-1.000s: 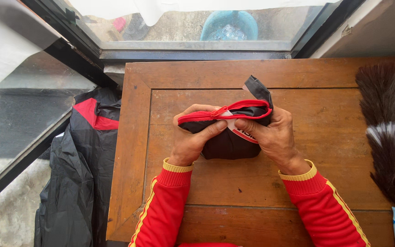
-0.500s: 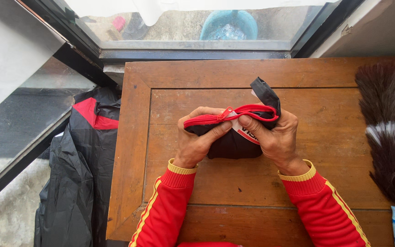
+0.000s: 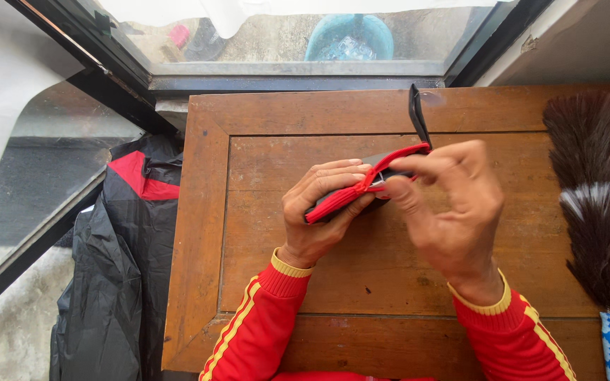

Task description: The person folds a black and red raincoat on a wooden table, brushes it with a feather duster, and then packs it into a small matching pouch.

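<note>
Mid-frame, over the table (image 3: 262, 310), the left hand (image 3: 319, 219) is wrapped tight around a black pouch (image 3: 379, 164); the right hand (image 3: 453, 212) pinches its red trim (image 3: 340, 199) between thumb and fingers. A feather duster (image 3: 587, 204) lies at the right edge; a black jacket (image 3: 118, 261) sits lower left.

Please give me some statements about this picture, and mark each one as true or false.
1. Both hands hold one small black pouch with red trim. True: the left hand grips it from the left side and the right hand pinches its red edge.
2. The feather duster lies at the left edge of the table. False: it lies at the right edge of the wooden table.
3. The person's sleeves are red with yellow stripes. True.
4. A black and red garment lies on the table top. False: it is beside the table, lower down, on the left.
5. A blue bucket shows beyond the window. True.
</note>
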